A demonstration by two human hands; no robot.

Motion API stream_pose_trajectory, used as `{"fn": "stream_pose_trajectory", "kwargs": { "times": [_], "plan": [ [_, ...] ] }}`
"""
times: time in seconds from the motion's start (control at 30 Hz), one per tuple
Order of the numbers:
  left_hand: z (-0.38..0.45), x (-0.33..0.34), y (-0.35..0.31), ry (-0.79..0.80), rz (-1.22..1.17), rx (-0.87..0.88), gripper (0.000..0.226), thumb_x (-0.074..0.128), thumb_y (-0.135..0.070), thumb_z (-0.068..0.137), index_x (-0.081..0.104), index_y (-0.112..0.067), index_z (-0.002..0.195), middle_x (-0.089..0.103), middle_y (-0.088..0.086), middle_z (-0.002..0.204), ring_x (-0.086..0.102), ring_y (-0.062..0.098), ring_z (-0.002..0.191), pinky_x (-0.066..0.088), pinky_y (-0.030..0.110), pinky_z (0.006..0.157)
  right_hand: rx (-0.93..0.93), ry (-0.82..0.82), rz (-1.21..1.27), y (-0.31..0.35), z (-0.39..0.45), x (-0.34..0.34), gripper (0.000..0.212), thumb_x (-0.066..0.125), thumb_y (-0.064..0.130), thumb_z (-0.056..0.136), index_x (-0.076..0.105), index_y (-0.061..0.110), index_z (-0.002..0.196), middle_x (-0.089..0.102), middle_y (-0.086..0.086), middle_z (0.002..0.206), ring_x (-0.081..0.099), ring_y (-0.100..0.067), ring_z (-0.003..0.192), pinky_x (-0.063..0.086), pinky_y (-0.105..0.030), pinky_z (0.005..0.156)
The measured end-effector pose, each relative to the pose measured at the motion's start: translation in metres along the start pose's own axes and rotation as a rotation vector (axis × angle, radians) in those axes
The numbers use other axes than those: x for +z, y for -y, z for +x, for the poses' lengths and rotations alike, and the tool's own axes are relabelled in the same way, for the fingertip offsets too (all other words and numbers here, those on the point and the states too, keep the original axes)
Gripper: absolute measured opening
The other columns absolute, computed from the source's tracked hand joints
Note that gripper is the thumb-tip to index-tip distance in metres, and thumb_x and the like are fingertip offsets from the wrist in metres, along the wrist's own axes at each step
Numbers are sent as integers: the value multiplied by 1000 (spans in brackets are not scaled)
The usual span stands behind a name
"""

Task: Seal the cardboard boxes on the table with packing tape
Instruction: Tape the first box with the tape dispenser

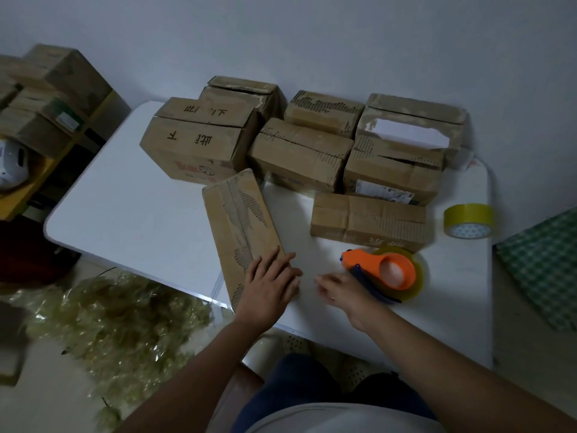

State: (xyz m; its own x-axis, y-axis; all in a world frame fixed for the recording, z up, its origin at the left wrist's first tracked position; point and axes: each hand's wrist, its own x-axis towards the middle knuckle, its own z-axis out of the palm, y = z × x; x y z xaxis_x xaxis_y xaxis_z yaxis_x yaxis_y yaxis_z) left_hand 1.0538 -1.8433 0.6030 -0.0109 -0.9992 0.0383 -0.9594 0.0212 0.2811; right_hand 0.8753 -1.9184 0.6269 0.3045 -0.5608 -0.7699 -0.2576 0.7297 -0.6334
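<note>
A long narrow cardboard box [240, 220] lies at an angle near the front edge of the white table [131, 207]. My left hand [268, 285] rests flat on its near end with straight fingers. My right hand [340, 290] hovers just right of it, fingers loosely spread, holding nothing. Directly right of that hand sits an orange tape dispenser [384, 270] with a clear tape roll. A second small box [368, 221] lies behind the dispenser. Several larger boxes [299, 151] stand in rows at the back.
A spare roll of yellowish tape [468, 220] stands at the table's right edge. Crumpled used tape [109, 320] is heaped on the floor at left. More boxes [46, 89] are stacked on a shelf at far left. A green checked cloth [543, 260] lies right.
</note>
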Motion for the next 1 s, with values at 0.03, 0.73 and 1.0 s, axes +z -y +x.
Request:
{"fn": "stream_pose_trajectory", "kwargs": {
  "times": [0.03,0.73,1.0],
  "plan": [
    [0,-1,0,-12,-36,-13,34,41,-43,101,61,-26,122,47,-7,149,33,18,145,29,49,114,-29,-21,6,-2,1,0,27,59,20,96,62,-1,113,63,-9,94,60,-22,94,49,-38,96],
    [-13,-4,16,-53,146,103,75,43,-59,95,44,-5,146,37,14,155,34,33,144,36,56,112,-360,-208,-5,-33,12,-6,7,63,19,93,67,17,88,69,9,76,63,1,75,44,-21,71],
    [-12,-1,8,-2,313,90,85,71,-52,83,42,-5,148,36,18,155,33,38,143,39,57,109,-375,-204,-62,-32,16,-8,9,64,20,92,67,20,84,70,5,81,65,-4,81,46,-24,74]
  ]
}}
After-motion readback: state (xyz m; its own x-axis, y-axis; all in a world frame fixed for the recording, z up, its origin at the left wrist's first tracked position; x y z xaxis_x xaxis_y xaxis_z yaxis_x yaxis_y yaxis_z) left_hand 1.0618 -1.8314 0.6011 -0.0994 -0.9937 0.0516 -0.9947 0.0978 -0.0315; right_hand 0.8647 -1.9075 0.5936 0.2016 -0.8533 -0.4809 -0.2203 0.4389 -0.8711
